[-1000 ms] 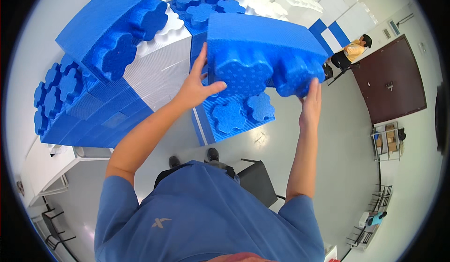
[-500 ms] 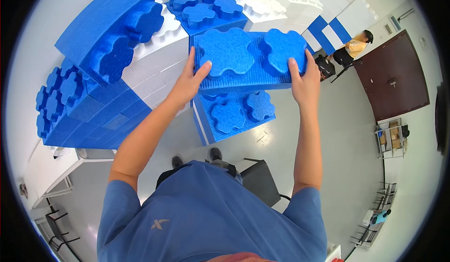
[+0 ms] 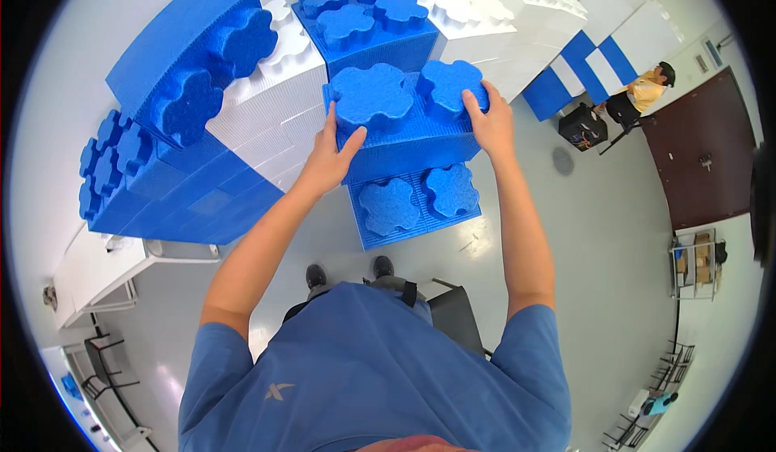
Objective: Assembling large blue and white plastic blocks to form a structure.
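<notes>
A big blue foam building block (image 3: 412,155) with two flower-shaped studs on top is held level between my hands. My left hand (image 3: 326,159) grips its left end, thumb on the near side. At the right end, my right hand (image 3: 491,121) presses its thumb near the right stud. Below and nearer to me, another blue block (image 3: 376,234) shows two studs. The held block overlaps that lower block's far part, and whether they touch is hidden. Just beyond stands a blue block (image 3: 396,52) with several studs.
White blocks (image 3: 279,100) and a tall blue stack (image 3: 194,197) rise at the left, topped by a tilted blue block (image 3: 182,56). More white blocks (image 3: 525,36) stand far right. A person (image 3: 644,92) sits beside a black bin (image 3: 584,127). Behind my feet is a black chair (image 3: 457,319).
The held block has shifted left and a little towards me, its near face now showing more. My right hand has moved left with it. The whole view has also shifted slightly.
</notes>
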A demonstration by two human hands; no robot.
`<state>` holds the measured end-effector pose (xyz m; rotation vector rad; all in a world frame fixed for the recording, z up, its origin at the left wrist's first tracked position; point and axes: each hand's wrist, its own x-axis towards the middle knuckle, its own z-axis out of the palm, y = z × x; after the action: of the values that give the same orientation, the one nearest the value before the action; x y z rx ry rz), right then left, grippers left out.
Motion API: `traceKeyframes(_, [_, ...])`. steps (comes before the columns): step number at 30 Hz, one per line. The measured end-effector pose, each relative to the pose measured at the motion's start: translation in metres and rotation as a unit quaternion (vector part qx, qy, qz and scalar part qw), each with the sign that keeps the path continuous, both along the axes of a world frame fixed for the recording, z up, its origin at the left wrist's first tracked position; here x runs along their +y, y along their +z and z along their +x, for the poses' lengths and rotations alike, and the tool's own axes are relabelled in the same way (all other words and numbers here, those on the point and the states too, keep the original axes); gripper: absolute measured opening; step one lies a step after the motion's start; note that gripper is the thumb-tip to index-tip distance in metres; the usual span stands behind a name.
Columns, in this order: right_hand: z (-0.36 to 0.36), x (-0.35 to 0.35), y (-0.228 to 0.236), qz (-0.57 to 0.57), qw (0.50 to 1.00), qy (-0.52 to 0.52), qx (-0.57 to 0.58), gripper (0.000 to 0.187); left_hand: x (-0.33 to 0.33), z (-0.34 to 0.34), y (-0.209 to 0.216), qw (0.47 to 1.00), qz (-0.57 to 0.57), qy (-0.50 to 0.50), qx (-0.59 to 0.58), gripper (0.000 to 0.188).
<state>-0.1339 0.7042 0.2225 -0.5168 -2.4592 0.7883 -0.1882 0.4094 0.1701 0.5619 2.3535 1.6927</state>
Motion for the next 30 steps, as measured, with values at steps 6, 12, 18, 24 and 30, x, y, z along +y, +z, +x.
traceKeyframes(6, [-0.001,0.004,-0.010,0.037,0.999,0.003,0.019,0.063,0.007,0.016,-0.001,0.995,-0.055,0.035,0.077,0.086])
traceKeyframes(12, [0.001,0.000,-0.019,0.069,0.996,0.010,0.051,0.060,-0.004,0.020,-0.004,0.991,-0.107,0.011,0.077,0.083])
traceKeyframes(18, [0.007,0.003,-0.016,0.076,0.997,-0.006,0.010,0.060,-0.006,0.001,0.020,0.975,-0.131,0.077,0.163,0.073])
traceKeyframes(24, [-0.001,0.003,-0.002,0.134,0.990,-0.048,-0.004,0.058,0.043,-0.044,0.088,0.943,-0.186,-0.045,0.271,0.056])
traceKeyframes(30, [-0.047,0.000,0.017,0.166,0.986,0.018,0.004,0.057,0.074,-0.055,0.078,0.892,-0.345,-0.058,0.287,0.063])
